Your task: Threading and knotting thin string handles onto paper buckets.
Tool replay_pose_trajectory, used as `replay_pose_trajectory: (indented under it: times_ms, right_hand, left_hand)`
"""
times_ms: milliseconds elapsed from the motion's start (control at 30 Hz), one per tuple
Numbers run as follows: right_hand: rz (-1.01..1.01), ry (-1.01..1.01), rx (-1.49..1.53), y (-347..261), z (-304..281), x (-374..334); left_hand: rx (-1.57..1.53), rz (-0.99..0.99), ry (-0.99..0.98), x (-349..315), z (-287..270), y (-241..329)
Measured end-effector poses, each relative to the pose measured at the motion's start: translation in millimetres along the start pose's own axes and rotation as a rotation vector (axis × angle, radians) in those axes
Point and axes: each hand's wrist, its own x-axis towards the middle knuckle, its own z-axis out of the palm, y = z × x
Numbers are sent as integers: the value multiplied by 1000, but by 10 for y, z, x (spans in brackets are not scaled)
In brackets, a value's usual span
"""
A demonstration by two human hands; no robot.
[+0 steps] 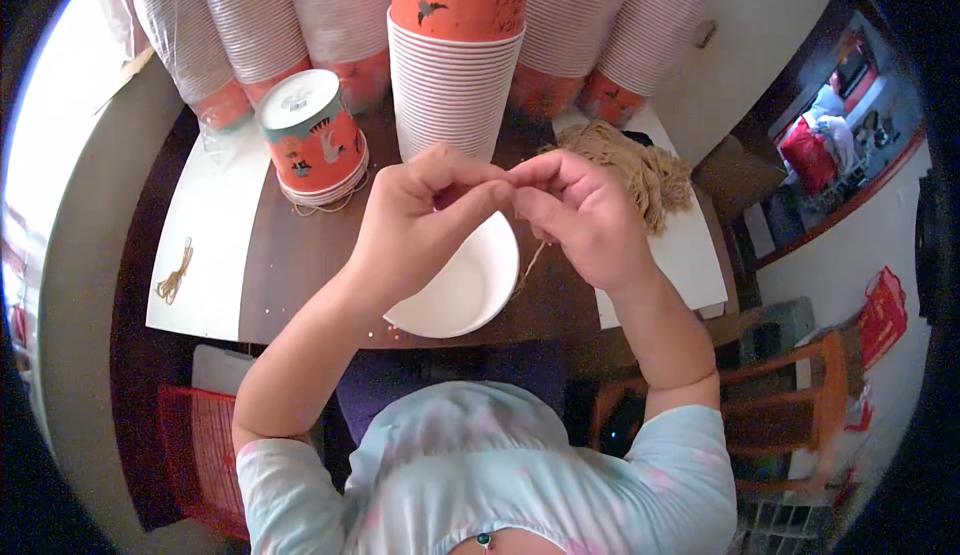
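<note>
My left hand (pixel 425 215) and my right hand (pixel 585 215) meet fingertip to fingertip above the table, each closed in a pinch. Whatever lies between the fingertips is too small to make out. Below the right hand hangs a thin tan twine (pixel 530 267), running down beside a white paper bucket (pixel 455 290). The bucket stands at the table's near edge under my hands, its white inside showing; my left hand and wrist hide part of it. Farther right lies a heap of tan twine strands (pixel 630 170).
A tall stack of orange-and-white paper buckets (pixel 455 85) rises behind my hands. Upturned orange buckets (pixel 315 145) with twine around the rim stand left. Plastic-wrapped stacks (pixel 250 15) line the back. A small twine bundle (pixel 174 273) lies on a white sheet (pixel 205 245). A wooden chair (pixel 800 395) is at right.
</note>
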Motion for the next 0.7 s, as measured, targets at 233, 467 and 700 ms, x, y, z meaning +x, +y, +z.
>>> replay_pose_trajectory:
  times_ms: [233, 467, 700]
  right_hand:
    - [-246, 95, -427, 64, 111, -51]
    - [-458, 58, -776, 78, 145, -108]
    - [-629, 38, -844, 152, 183, -136]
  left_hand:
    - [-125, -145, 66, -186, -106, 22]
    - [-129, -359, -116, -280, -165, 64]
    - [-25, -380, -159, -312, -177, 44]
